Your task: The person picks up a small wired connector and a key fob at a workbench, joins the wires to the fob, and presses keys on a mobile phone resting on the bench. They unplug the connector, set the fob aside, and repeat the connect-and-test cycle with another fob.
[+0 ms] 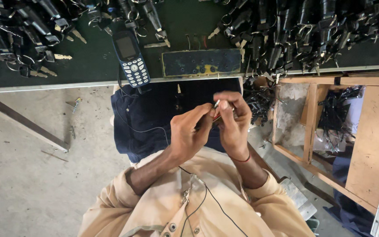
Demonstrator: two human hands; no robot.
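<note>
Both my hands meet over my lap, below the table edge. My left hand [189,131] pinches a small part [217,115] with its fingertips. My right hand [233,120], which has a red thread at the wrist, closes around the same part from the right. A thin silver metal tip [216,103] sticks up between the fingers. Most of the part is hidden by the fingers, so I cannot tell what it is. A thin black cable [207,193] runs down my beige shirt.
On the dark green table [93,66] lie a blue keypad phone [130,57], a worn blue metal box [200,62] and heaps of black key heads with rings, left [18,30] and right [294,30]. A wooden rack [312,118] at the right holds black parts [334,116].
</note>
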